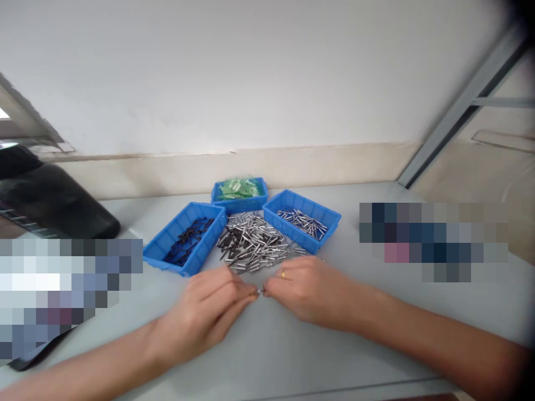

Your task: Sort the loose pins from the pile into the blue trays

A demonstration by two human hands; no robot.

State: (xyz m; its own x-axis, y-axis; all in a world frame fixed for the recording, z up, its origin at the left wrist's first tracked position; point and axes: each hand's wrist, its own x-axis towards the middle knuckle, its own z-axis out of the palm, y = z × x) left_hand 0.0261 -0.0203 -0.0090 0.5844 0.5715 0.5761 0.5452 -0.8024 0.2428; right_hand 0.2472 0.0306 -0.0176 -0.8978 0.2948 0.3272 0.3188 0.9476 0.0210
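Observation:
My left hand [211,301] and my right hand [313,287] meet fingertip to fingertip low over the table. Both are closed in a pinch on a small shiny metal piece [260,291], mostly covered by the fingers. A ring shows on the right hand. Just beyond the fingers lies a loose pile of silvery metal pins [261,245], with dark pins [229,242] along its left side. To the left, a blue bin [163,240] contains dark screw-like pins [190,239]. Another blue bin [288,229] on the right has silvery pins [309,223] inside.
At the back, a third blue bin [239,206] holds green-and-white small pieces [238,188]. A dark bottle [62,195] stands at the left edge. Blurred-out items lie at left and right. A wall [251,83] rises behind the grey table [292,356], and a metal frame [455,106] slants up at right.

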